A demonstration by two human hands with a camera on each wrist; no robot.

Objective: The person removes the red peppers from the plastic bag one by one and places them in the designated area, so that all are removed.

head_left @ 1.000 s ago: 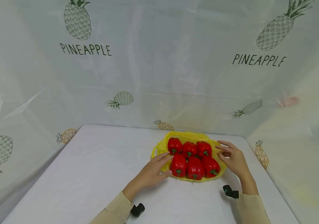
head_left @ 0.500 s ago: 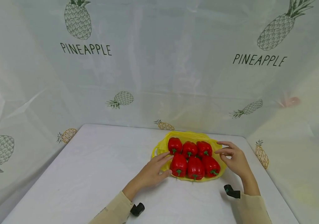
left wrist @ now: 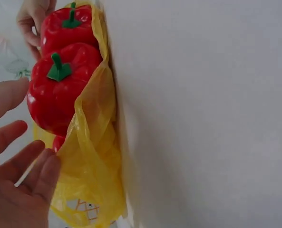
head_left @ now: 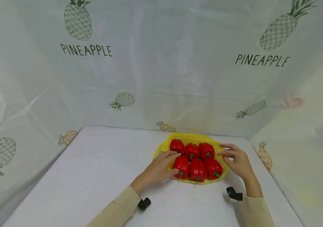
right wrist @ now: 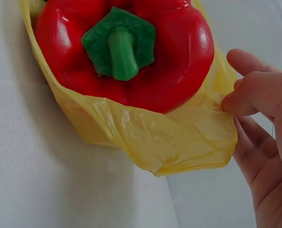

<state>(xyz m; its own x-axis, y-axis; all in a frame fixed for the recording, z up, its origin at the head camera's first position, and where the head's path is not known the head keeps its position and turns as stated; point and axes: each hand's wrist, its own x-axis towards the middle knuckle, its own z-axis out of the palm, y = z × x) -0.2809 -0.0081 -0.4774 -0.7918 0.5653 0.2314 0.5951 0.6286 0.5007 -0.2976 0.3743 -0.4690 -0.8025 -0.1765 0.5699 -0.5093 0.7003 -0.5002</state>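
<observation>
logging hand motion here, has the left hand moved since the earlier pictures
Yes: in the head view, the left hand has shifted right and slightly forward, judged against the white table.

The 6 peppers look like plastic, smooth and glossy, with bright highlights. Their stems have a duller, waxy sheen. The bag is thin, see-through plastic film, crinkled and lightly shiny. The tabletop looks matt, with a fine cloth-like weave. The curtain resembles smooth plastic sheeting, creased and faintly shiny; the sleeves are matt cloth.
</observation>
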